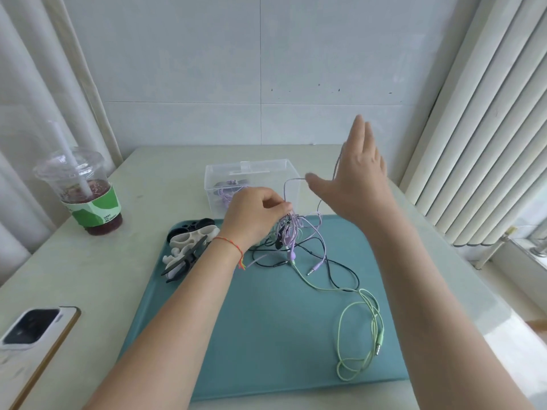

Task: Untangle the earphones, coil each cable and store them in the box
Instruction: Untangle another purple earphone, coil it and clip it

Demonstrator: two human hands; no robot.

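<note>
A tangle of purple, black and green earphone cables (291,232) lies on the teal mat (236,335). My left hand (254,214) pinches the top of the tangle and lifts it slightly. My right hand (352,179) is raised to the right of it, fingers spread, with a purple cable (291,180) looped around them. The green cable (359,329) trails loose toward the mat's right front. The clear plastic box (251,176) stands behind the mat, lid off, with a coiled purple earphone inside.
White and black cable winders (189,241) sit at the mat's left edge. A lidded drink cup with a straw (85,196) stands far left. A phone (32,329) lies near the front left. Curtains hang on both sides.
</note>
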